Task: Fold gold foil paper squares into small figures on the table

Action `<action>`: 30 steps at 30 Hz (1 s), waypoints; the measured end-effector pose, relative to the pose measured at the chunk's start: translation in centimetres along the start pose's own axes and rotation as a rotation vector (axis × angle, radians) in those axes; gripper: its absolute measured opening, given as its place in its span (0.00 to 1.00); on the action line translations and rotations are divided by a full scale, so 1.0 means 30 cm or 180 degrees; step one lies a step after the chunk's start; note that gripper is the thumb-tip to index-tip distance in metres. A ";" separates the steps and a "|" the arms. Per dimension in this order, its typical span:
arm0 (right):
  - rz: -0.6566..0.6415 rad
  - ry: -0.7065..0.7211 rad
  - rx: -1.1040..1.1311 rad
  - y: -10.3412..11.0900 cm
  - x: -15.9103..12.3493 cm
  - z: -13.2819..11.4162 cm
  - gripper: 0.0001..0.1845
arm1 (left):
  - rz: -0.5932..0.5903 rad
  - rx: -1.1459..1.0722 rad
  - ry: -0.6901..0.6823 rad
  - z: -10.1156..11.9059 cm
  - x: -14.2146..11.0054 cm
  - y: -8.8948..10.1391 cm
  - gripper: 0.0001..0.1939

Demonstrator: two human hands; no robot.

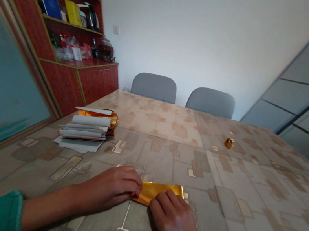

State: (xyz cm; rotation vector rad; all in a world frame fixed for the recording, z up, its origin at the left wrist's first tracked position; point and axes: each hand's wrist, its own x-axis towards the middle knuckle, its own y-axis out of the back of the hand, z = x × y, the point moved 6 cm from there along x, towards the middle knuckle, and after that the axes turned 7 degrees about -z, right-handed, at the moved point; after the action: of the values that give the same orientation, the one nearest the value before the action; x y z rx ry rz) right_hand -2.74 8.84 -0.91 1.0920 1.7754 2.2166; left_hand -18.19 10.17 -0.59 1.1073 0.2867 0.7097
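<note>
A folded strip of shiny gold paper (159, 191) lies flat on the patterned table (219, 190) close to me. My left hand (113, 188) rests on its left end, fingers curled and pressing the paper down. My right hand (174, 220) comes from below, its fingertips pushed together against the strip's near edge. Both hands touch the paper; neither lifts it.
A stack of gold and white paper sheets (89, 128) sits at the left of the table. A small folded gold piece (229, 143) lies far right. Two grey chairs (182, 93) stand behind the table, a red wooden shelf cabinet (74, 45) at the left.
</note>
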 end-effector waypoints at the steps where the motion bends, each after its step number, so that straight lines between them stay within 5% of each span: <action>1: 0.0004 0.0018 0.0049 0.001 -0.003 -0.001 0.12 | 0.0030 -0.0160 -0.0011 -0.006 -0.012 0.000 0.10; 14: -0.0373 -0.0781 0.1599 -0.035 -0.010 0.002 0.08 | 0.0303 -0.0631 0.0446 0.002 -0.006 -0.019 0.05; 30: -0.0334 -0.0824 0.1191 -0.081 -0.006 0.014 0.11 | 0.0610 -0.0955 0.1015 -0.072 -0.048 -0.017 0.02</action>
State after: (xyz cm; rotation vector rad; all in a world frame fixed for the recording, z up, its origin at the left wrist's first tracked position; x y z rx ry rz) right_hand -3.19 9.85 -3.11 1.2484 2.1183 1.6350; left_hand -20.26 10.66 -2.17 0.7395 0.3343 1.0666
